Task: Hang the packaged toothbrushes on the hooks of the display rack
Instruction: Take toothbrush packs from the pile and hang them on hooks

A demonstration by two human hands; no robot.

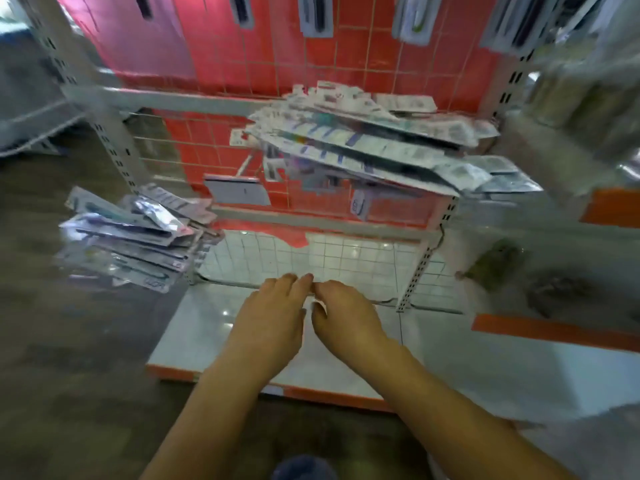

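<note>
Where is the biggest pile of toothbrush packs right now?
The biggest pile sits right of centre, against the red grid panel, above both hands.

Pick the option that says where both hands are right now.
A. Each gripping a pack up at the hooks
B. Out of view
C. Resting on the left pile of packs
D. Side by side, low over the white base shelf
D: the left hand and right hand sit close together, low over the white base shelf, neither visibly holding a pack.

Single head-worn wide-angle view, looking forward and steeply down, close to the red wire-grid display rack (346, 64) and its white base shelf (207, 327). Both forearms enter from the bottom edge. Frame blurred.
</note>
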